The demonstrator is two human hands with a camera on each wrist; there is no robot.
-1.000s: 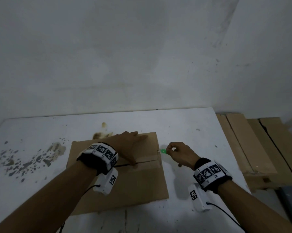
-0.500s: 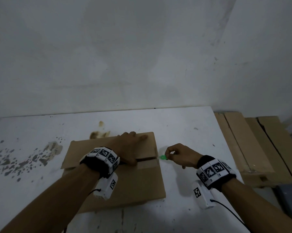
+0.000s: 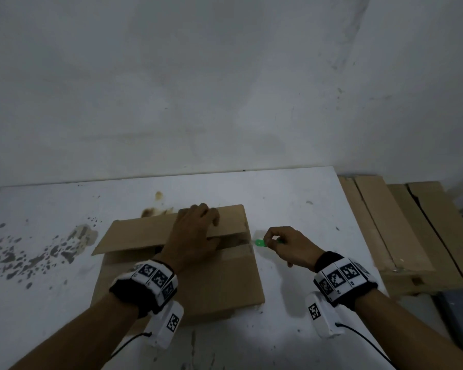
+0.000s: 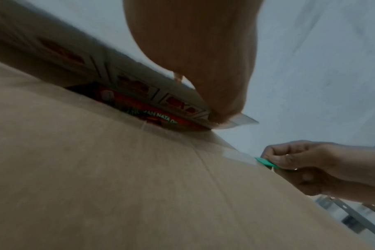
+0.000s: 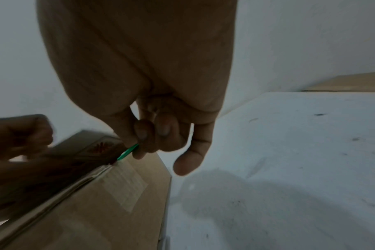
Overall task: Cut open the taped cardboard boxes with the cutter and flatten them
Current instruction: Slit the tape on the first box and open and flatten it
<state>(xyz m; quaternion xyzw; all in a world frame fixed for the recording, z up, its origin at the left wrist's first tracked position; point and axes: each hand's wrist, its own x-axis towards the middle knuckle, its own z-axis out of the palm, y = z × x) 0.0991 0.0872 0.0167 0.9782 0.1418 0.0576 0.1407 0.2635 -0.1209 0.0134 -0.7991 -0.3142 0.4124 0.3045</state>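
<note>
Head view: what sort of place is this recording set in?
Probably a storeroom or packing area: a stained white table against a bare white wall, a cardboard box being opened on it, and flattened cardboard stacked beside it.

The head view looks forward and down from above the table (image 3: 291, 198), wall behind. The left wrist view sits low, close over the box (image 4: 118, 186), facing its far flap and the right hand (image 4: 323, 169). The right wrist view looks along the fingers – shared ground: the box's right edge and the cutter (image 5: 127, 152).
</note>
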